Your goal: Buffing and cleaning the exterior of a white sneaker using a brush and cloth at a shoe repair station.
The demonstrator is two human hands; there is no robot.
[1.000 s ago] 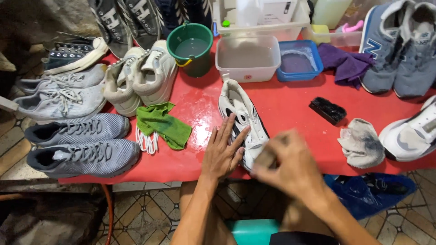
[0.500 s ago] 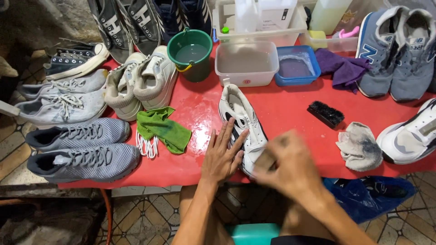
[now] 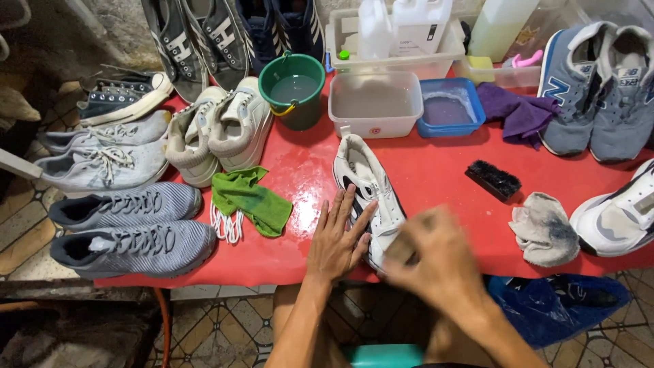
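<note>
White sneaker (image 3: 368, 191) flat on wet red counter (image 3: 436, 177), near edge. Left hand (image 3: 337, 238) spread open, pressing its side to steady it. Right hand (image 3: 436, 269) blurred at heel; grip impossible to tell. Black brush (image 3: 493, 180), grey rag (image 3: 543, 228) right.
</note>
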